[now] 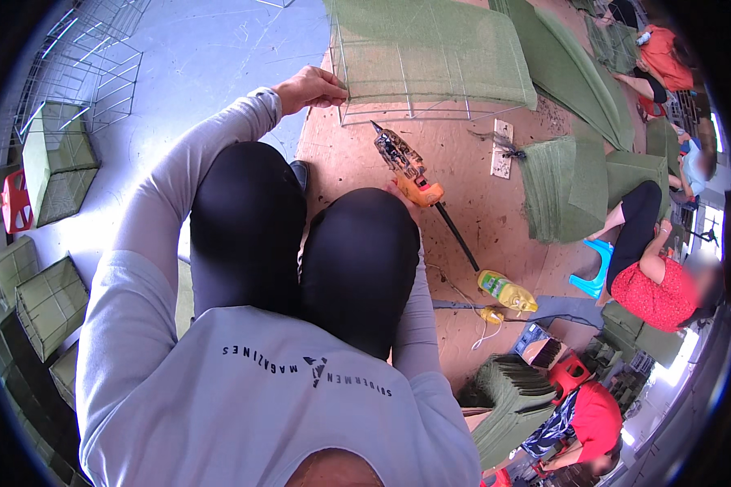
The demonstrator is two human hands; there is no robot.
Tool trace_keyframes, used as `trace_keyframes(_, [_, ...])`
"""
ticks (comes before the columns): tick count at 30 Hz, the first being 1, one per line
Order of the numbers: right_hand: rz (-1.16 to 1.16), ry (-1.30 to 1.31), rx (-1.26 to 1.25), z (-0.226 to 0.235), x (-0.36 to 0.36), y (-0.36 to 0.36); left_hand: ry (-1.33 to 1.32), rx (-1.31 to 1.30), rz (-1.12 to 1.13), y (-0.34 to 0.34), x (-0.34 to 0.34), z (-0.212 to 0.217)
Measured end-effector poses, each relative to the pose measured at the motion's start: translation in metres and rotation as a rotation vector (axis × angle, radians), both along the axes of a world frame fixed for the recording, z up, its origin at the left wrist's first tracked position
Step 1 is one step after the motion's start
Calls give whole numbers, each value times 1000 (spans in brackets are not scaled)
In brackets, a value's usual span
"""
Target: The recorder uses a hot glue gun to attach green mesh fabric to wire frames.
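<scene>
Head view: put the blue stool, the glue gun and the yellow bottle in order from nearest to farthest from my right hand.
From your right hand:
1. Glue gun, right at the hand.
2. Yellow bottle, to the right and lower in the picture.
3. Blue stool, farther right.

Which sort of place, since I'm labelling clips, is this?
Probably a craft workshop: there's an orange glue gun, stacked green fabric and a green-covered wire frame.

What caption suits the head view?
Left hand pinching the edge of a mesh-covered wire frame; right hand, partly hidden, at an orange glue gun.
</scene>
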State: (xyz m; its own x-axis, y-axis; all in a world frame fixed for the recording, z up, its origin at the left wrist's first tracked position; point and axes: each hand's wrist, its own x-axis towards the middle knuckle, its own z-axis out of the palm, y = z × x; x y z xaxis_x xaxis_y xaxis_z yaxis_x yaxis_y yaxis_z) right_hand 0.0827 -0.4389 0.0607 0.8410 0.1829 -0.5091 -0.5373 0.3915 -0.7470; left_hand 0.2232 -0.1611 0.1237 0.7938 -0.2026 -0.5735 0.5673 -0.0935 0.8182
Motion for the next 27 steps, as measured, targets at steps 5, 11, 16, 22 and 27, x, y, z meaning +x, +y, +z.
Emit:
trace_keyframes(5, [-14, -52, 24, 1, -1, 2, -19, 6, 0, 1, 0, -1])
trace_keyframes(11, [-49, -31, -25, 7, -2, 5, -11, 11, 3, 1, 0, -2])
trace_keyframes(16, [-22, -79, -42, 4, -1, 2, 1, 3, 4, 0, 1, -2])
trace_keyframes(22, [-30, 1, 30, -3, -2, 1, 34, 1, 8, 1, -1, -5])
trace_keyframes(27, [3, -22, -3, -7, -1, -2, 66, -11, 16, 3, -1, -6])
